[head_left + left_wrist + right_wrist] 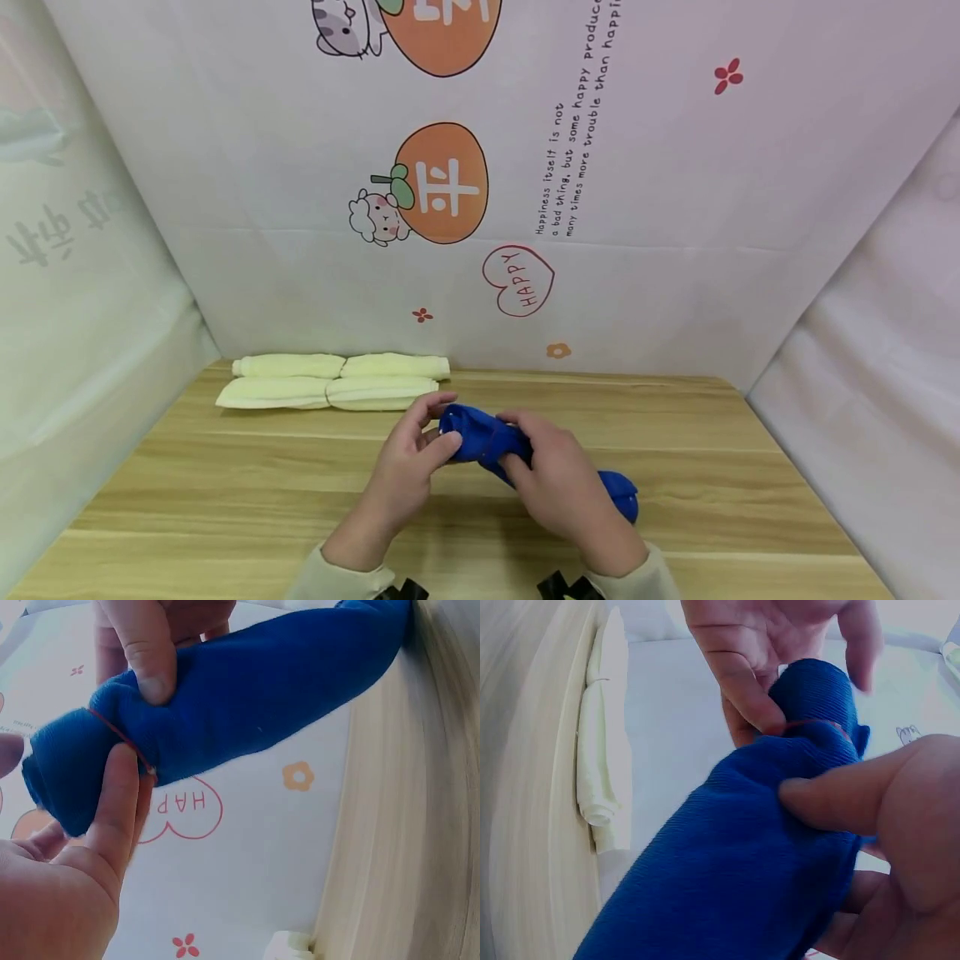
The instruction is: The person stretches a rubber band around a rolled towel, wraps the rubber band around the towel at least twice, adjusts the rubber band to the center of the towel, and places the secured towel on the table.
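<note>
A blue rolled towel (480, 435) is held above the table, slanting down to the right, its far end (619, 493) low near the tabletop. Around it, close to the left end, runs a thin reddish band (120, 733). My right hand (558, 479) grips the roll just right of the band, thumb on the near side. The left hand (405, 467) is around the short left end; its fingers (120, 784) touch the cloth at the band. In the right wrist view the left thumb (861, 652) stands a little off the cloth.
Two pale yellow rolled towels (382, 393), each tied at the middle, lie side by side at the back left of the wooden table (225, 492). A white printed sheet (637, 292) rises behind the table's back edge, with white sheets at both sides.
</note>
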`<action>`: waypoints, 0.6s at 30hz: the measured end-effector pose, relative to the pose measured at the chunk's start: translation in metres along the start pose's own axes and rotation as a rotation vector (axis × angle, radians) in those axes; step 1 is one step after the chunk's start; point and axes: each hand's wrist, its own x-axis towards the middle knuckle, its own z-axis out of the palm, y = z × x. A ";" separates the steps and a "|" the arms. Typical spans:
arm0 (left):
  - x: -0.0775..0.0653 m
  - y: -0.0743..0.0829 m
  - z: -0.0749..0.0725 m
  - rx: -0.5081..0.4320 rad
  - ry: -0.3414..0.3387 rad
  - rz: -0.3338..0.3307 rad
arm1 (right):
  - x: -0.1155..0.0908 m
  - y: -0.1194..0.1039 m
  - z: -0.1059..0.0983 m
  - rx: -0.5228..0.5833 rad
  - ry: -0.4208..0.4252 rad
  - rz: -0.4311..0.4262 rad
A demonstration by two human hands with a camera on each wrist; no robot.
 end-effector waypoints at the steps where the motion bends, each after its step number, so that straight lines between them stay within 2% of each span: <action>1: 0.000 0.000 0.000 -0.010 -0.016 0.024 | 0.000 0.001 -0.001 0.010 0.012 0.014; 5: 0.000 -0.004 0.000 0.009 -0.089 0.143 | 0.000 0.002 -0.004 0.059 0.040 0.049; 8: -0.001 -0.007 0.003 0.097 -0.124 0.264 | -0.001 0.002 -0.006 0.117 0.066 0.056; 10: 0.000 -0.008 0.005 0.192 -0.100 0.331 | -0.001 0.002 -0.007 0.150 0.081 0.037; 12: 0.000 -0.009 0.008 0.279 -0.044 0.370 | -0.001 0.001 -0.007 0.164 0.084 -0.007; 15: -0.001 -0.010 0.011 0.383 0.058 0.398 | 0.000 0.002 -0.005 0.139 0.072 -0.111; 18: 0.000 -0.013 0.011 0.513 0.102 0.467 | -0.001 0.004 -0.002 0.100 0.056 -0.198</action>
